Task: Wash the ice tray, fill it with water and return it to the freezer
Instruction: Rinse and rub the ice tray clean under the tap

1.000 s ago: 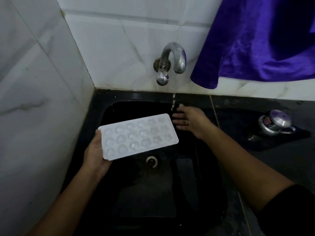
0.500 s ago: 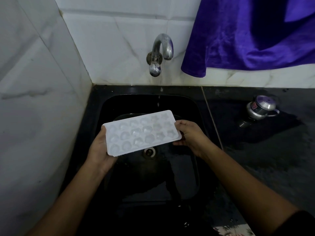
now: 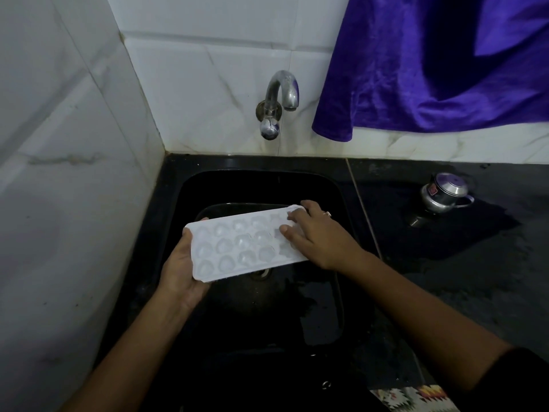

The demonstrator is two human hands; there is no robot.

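Observation:
A white plastic ice tray point(image 3: 237, 245) with several rounded cups hangs level over the black sink point(image 3: 335, 292). My left hand point(image 3: 181, 272) grips its near-left end from below, thumb on the short edge. My right hand point(image 3: 318, 236) lies on top of the tray's right end, fingers spread flat over the cups there. The steel tap point(image 3: 277, 99) sticks out of the tiled wall above the sink, and I see no stream under its spout.
White marble tiles close the left side and the back. A purple cloth point(image 3: 430, 63) hangs at the upper right. On the wet black counter point(image 3: 475, 278) stands a small steel pot point(image 3: 445, 194). The sink drain point(image 3: 261, 272) shows just under the tray.
The right hand left the running water, took the tray's right edge, then moved on top of its right end. The water stream is gone. The tray sank a little lower over the sink.

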